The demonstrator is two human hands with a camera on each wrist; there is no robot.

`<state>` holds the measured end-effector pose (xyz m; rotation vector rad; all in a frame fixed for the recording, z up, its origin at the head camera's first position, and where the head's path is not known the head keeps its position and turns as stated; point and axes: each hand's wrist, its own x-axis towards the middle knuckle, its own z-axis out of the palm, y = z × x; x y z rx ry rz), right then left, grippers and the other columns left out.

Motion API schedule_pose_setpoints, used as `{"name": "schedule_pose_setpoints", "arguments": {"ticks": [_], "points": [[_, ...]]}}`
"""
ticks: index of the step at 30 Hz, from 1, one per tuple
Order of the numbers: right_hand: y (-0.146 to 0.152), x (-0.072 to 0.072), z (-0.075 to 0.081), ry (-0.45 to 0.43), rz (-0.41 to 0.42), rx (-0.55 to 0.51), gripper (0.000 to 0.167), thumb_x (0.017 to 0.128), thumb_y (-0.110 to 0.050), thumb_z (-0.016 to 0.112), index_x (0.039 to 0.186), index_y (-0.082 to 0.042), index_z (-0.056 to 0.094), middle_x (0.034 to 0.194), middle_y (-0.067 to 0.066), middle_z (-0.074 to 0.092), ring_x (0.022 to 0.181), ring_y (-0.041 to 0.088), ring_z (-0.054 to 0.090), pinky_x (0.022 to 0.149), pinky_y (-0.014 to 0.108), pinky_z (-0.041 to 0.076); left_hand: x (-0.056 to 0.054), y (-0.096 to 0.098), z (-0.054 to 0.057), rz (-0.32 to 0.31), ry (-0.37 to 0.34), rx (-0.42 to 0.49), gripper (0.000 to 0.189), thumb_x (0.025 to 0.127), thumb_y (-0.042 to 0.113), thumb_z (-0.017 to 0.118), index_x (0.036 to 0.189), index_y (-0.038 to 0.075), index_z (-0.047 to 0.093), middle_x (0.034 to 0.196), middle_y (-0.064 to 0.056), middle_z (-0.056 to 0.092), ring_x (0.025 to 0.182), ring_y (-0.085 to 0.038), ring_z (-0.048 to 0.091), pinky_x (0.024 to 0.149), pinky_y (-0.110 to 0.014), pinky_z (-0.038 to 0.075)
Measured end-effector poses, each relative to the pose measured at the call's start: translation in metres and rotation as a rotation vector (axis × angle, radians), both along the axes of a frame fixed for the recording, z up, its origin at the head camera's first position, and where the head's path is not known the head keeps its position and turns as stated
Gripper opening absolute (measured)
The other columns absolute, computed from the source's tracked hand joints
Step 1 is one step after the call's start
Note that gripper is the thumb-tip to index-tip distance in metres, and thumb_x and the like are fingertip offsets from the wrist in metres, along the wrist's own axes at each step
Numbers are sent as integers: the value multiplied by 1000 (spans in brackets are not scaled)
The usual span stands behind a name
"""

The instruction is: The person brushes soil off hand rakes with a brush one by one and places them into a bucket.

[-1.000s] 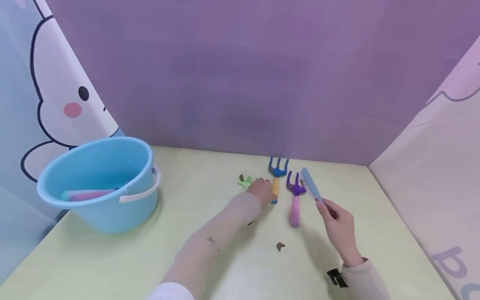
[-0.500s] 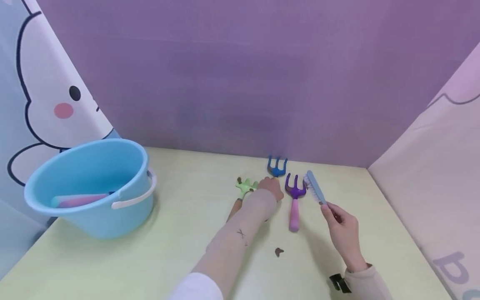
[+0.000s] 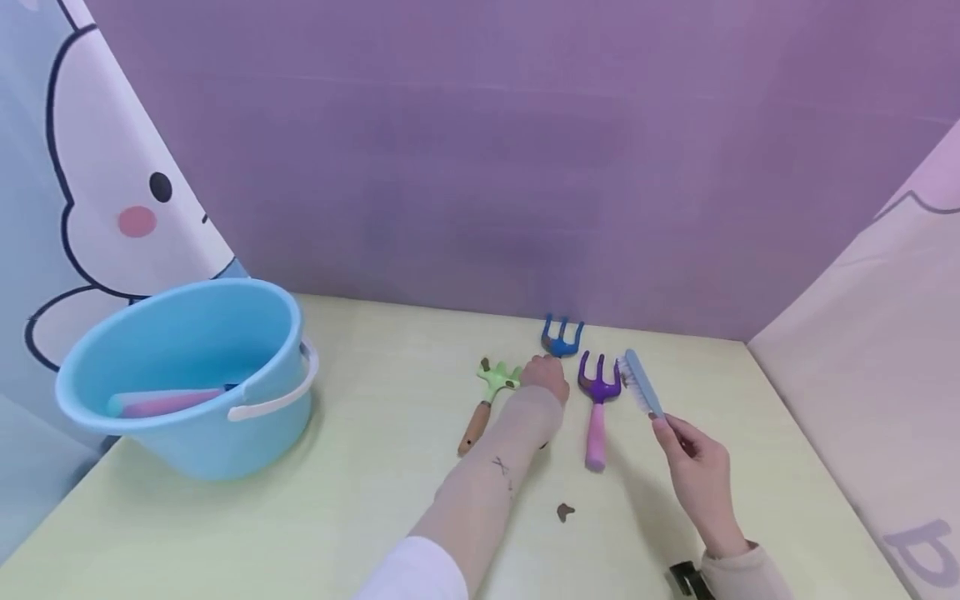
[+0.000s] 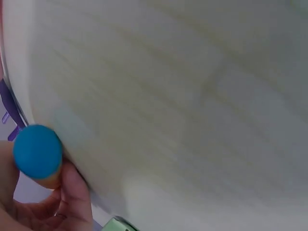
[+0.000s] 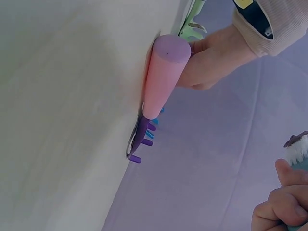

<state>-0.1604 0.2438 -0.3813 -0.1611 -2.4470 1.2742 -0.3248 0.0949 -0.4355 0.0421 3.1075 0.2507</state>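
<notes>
My left hand (image 3: 546, 379) grips the handle of a small garden fork (image 3: 561, 345) with blue tines, lying near the back of the table. In the left wrist view the blue end (image 4: 37, 151) of that handle shows between thumb and fingers. With my right hand (image 3: 697, 475) I hold a light blue brush (image 3: 643, 382) by its handle, white bristles facing left. A brown bit (image 5: 294, 139) clings to the bristles. Between the hands lies a purple fork (image 3: 597, 388) with a pink handle. Left of my left hand is a green hand rake (image 3: 498, 375) with a wooden handle, brown bits on its tines.
A light blue bucket (image 3: 258, 433) with a white handle stands at the left, pink and teal items (image 3: 168, 403) inside. A brown scrap (image 3: 565, 512) lies on the table (image 3: 375, 375) nearer the front. A purple backdrop (image 3: 487, 167) rises behind the table.
My left hand has moved right from beside the green rake onto the blue fork's handle, uncovering the rake's wooden handle. My right hand keeps holding the brush.
</notes>
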Motion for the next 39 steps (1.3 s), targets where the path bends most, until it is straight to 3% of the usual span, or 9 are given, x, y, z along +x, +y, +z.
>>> {"name": "schedule_pose_setpoints", "arguments": {"ticks": [10, 15, 20, 25, 28, 32, 39], "points": [[0, 3, -4, -25, 3, 15, 33, 90, -24, 57, 110, 2, 63, 68, -20, 53, 52, 4, 42, 46, 22, 37, 1, -3, -10, 12, 42, -18, 31, 88, 32, 52, 106, 8, 60, 90, -3, 61, 78, -15, 60, 64, -29, 48], [-3, 0, -1, 7, 7, 11, 33, 90, -23, 57, 109, 3, 64, 66, -19, 53, 53, 4, 41, 46, 22, 37, 2, -7, -5, 10, 78, -10, 27, 88, 31, 54, 101, 9, 63, 87, -3, 61, 74, -15, 61, 60, -28, 49], [-6, -1, 1, 9, 8, 0, 33, 90, -23, 57, 109, 3, 64, 68, -23, 53, 54, 3, 42, 47, 21, 37, 1, -13, -2, -1, 54, -13, 22, 90, 28, 52, 96, 12, 65, 84, -3, 61, 71, -15, 60, 56, -28, 49], [-6, -2, 0, 10, 11, -5, 33, 90, -22, 57, 109, 3, 63, 66, -20, 53, 52, 4, 41, 46, 22, 37, -2, -16, 1, -34, 74, 59, 19, 88, 27, 55, 91, 13, 67, 81, -3, 62, 68, -16, 61, 52, -27, 48], [-6, -3, 1, 16, 10, -2, 32, 90, -23, 57, 109, 3, 64, 65, -19, 53, 52, 4, 41, 46, 22, 36, -3, -16, 6, -64, 115, 109, 18, 85, 29, 58, 89, 13, 67, 77, -3, 62, 65, -16, 60, 49, -26, 47], [-6, -3, 2, 17, 18, 4, 32, 90, -23, 57, 109, 2, 64, 64, -15, 51, 52, 5, 40, 46, 22, 35, -3, -20, 21, -90, 153, 146, 24, 83, 34, 60, 91, 12, 66, 76, -1, 60, 61, -15, 57, 48, -25, 44], [-8, -4, 4, 30, 34, -4, 32, 90, -22, 58, 110, 2, 64, 67, -17, 53, 53, 4, 40, 46, 22, 35, 10, -37, 45, -187, 190, 240, 22, 82, 35, 61, 91, 16, 66, 75, 3, 57, 59, -11, 50, 48, -23, 37]]}}
